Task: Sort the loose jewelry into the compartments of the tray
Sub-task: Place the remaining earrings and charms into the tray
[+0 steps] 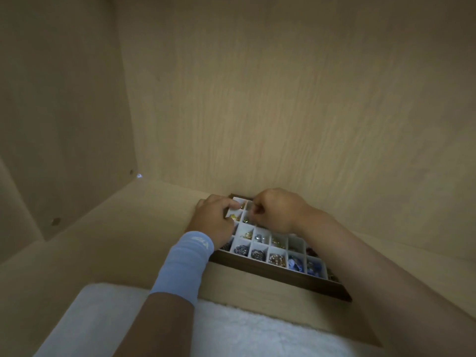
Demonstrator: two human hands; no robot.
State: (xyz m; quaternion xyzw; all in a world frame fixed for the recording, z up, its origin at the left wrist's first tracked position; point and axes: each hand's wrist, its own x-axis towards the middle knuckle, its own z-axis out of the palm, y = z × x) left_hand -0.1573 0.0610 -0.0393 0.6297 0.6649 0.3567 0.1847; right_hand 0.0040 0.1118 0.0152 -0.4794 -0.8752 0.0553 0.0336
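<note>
While the tray (278, 273) sits on the wooden shelf (108, 243) against its back wall, both hands curl over the far-left compartments. Left hand (215, 220) grips the tray's edge; right hand (277, 211) seems to pinch something small, too blurred to name.

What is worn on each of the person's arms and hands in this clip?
The left forearm wears a light blue sleeve with a small white marking near the wrist, too blurred to read. Left hand and right hand are bare; the right arm is uncovered.
</note>
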